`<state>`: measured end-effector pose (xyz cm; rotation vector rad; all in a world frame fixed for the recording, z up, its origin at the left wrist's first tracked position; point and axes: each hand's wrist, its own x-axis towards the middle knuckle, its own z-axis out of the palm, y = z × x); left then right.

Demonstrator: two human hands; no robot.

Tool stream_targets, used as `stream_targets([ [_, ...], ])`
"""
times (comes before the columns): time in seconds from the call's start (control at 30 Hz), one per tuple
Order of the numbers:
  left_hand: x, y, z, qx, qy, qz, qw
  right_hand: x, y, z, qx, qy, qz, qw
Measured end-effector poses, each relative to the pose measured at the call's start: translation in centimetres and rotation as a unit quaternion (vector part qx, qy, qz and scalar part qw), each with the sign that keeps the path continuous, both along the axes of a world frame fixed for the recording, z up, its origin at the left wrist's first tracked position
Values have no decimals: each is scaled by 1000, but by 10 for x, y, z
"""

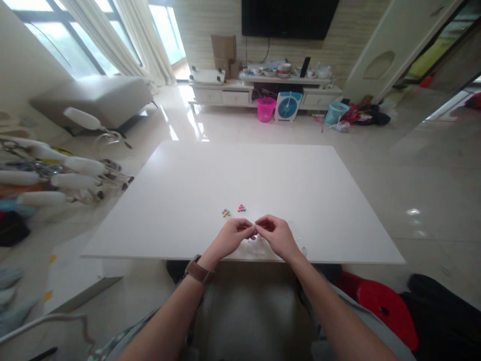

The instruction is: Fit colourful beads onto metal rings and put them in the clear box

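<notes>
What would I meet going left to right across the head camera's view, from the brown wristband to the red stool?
Brown wristband, left cluster of colourful pieces, right cluster of colourful pieces, right hand, red stool.

Brown watch band on left wrist, bare forearms, grey clothing

Smooth, with a soft sheen, across the table. Plastic-looking in the bead-like pieces, inward from the near edge's middle. Clear, plastic or glass, impossible to say which, in the see-through piece at the near edge. Leather-like and matt on the watch strap. Smooth plastic in the red stool off the near right corner. Polished and mirror-glossy on the floor past the far edge.
</notes>
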<state>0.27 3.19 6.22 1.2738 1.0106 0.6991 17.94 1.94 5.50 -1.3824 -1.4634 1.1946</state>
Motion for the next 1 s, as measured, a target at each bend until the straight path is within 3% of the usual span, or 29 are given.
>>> stream_targets([
  [0.27,0,-1,-3,10,53,-28,998,10,3,3,12,-76,7,997],
  [0.43,-14,6,-1,77,190,51,977,15,7,-10,29,-241,57,968],
  [0.57,-27,7,7,86,216,67,970,19,8,-24,34,-331,106,937],
  [0.73,-39,2,13,105,252,75,959,22,7,-32,13,-369,118,922],
  [1.0,-59,1,15,128,286,87,946,-6,-4,-45,11,-346,217,913],
])
